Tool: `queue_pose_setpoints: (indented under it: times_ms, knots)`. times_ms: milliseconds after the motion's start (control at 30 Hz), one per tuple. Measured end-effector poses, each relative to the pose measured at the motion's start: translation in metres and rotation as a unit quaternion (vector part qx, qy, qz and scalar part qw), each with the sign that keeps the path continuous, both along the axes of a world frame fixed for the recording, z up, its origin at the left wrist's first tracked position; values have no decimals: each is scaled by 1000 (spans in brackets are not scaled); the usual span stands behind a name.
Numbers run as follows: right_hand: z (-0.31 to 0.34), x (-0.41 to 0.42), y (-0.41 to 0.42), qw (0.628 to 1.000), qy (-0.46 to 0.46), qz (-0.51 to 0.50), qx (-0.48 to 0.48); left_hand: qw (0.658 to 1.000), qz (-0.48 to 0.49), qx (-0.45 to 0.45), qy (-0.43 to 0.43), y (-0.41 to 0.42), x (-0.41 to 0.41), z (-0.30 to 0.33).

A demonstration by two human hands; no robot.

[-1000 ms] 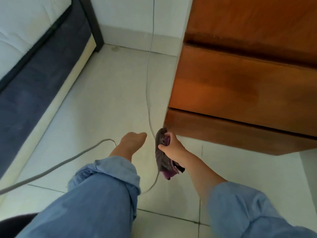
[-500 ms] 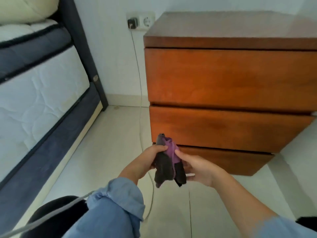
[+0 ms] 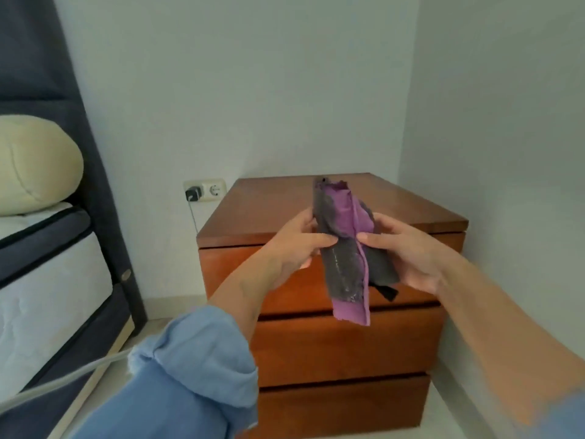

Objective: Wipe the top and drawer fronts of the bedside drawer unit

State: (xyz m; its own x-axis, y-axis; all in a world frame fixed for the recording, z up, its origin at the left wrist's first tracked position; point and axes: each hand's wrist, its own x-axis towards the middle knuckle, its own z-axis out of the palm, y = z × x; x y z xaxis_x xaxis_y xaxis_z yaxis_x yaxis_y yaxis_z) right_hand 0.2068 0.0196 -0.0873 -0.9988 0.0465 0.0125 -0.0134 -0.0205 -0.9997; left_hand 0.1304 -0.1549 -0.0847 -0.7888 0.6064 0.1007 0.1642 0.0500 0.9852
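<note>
Since half a second ago the view has lifted from the lower drawers to the top of the drawer unit (image 3: 332, 337), and both hands have carried the cloth (image 3: 345, 248) up from in front of the bottom drawer to chest height, in front of the unit's top edge. Left of the unit, a bed (image 3: 47, 280) with a cream pillow (image 3: 34, 163) stands against the wall, and a wall socket (image 3: 205, 190) with a plug in it sits just beside the unit's top left corner. Nearer the unit, the left hand (image 3: 300, 245) pinches the cloth's left edge between thumb and fingers, its grip closed on the fabric. That grey and purple cloth hangs upright between the hands, clear of the wood and touching no surface. On its other edge the right hand (image 3: 408, 251) holds it likewise, fingers curled shut around the fabric. My reading is that the cloth is being refolded or turned to a fresh face. Whether any surface has been wiped cannot be told from the wood, which shows no streaks; the top looks bare, and the top and three drawer fronts may all remain to do.
</note>
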Motion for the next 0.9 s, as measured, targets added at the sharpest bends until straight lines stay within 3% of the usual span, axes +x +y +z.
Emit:
queue_pose_setpoints:
  times_ms: [300,467,700,900]
  knots:
    - [85,-31,73,992,96,-67,-47,993,2,117,14,77,-14,84]
    - [79,-55,102,987,52,-129,-79,991,36,126,-34,110,-32,75]
    - [53,-87,114,953,18,-271,138,989,141,36,29,159,-59,39]
    - [52,-93,124,915,31,-303,265,954,194,-94,208,160,-75,32]
